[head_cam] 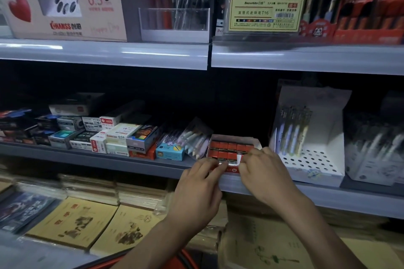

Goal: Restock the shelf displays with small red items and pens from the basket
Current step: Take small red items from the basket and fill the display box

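Observation:
An open display box (pixel 235 138) stands on the middle shelf, filled with rows of small red items (pixel 227 148). My left hand (pixel 197 190) reaches to the box's front edge, its fingertips pinching a small item at the front row. Opposite it, my right hand (pixel 262 172) has its fingers curled on a small red and white item at the same front corner. The red basket (pixel 185 261) shows only as a rim at the bottom edge, between my forearms. Pens stand in a white perforated display (pixel 306 159) just right of the box.
Stacked small stationery boxes (pixel 113 137) and pen packs (pixel 192 140) fill the shelf to the left. Above, the upper shelf (pixel 153 54) holds pen holders and a clear tray (pixel 175 22). Notebooks (pixel 74 223) lie below. The shelf lip (pixel 328 199) runs under my hands.

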Available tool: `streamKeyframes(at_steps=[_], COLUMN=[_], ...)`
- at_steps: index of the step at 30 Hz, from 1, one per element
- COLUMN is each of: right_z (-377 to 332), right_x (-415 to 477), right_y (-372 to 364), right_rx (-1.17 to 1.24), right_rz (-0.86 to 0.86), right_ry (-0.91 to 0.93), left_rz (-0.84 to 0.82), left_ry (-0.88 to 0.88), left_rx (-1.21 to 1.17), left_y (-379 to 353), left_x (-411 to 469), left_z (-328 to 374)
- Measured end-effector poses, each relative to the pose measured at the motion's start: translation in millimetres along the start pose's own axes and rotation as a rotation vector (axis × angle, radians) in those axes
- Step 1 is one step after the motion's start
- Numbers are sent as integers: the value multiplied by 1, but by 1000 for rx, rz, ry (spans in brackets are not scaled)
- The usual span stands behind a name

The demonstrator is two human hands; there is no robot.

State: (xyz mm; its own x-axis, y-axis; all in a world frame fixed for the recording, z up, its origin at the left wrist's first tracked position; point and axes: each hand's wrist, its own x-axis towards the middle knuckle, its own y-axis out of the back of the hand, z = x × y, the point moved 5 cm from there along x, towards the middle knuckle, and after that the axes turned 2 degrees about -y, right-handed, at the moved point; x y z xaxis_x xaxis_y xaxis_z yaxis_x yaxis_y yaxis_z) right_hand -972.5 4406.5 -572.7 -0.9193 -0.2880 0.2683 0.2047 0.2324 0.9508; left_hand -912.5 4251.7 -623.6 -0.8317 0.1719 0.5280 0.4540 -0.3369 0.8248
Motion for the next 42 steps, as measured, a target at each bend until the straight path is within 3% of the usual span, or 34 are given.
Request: streamKeyframes(at_steps=[8, 16, 22, 33, 38, 42], right_z=[-6, -9, -45, -155, -190, -211], right_x=[-4, -20, -47, -116, -146, -178], right_y=[-2, 9, 17, -59, -124, -206], right_rx=[9, 85, 78, 76, 29, -69], right_rz=[-16, 96, 120, -197, -439, -742], right_ry=[23, 79, 220, 602, 742, 762], left_rz=[-16, -41, -17, -259, -445, -664], left_ry=[-7, -9, 18, 244, 340, 396], left_rx=[-27, -68, -2, 148, 173, 195], left_y=[6, 26, 65, 106, 102, 73], left_x=[-3, -9, -39, -203, -309, -369], left_z=[0, -4, -20, -101, -129, -141])
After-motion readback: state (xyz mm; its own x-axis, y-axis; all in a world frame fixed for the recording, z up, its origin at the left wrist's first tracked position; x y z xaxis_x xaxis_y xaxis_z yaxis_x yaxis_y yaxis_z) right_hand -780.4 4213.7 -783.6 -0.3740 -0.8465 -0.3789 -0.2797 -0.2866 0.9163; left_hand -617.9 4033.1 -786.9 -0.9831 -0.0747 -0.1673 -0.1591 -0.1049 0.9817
